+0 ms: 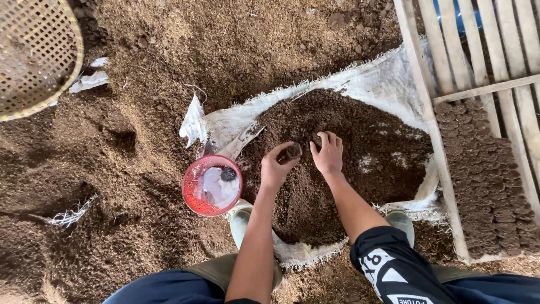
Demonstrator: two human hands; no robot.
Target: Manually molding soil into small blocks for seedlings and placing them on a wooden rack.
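Observation:
A heap of dark brown soil [360,146] lies on a torn white woven sack [388,79] spread on the ground. My left hand [275,166] holds a small round pot packed with soil [292,151] just above the heap. My right hand [328,152] rests palm down on the soil beside it, fingers curled into the heap. Both forearms reach forward from my knees at the bottom of the view.
A red plastic bowl [194,186] with a white lining and a dark lump sits left of the heap. A wooden slatted frame [444,62] at right holds several rows of soil-filled pots [486,174]. A woven basket [34,50] lies top left. Sawdust-like litter covers the ground.

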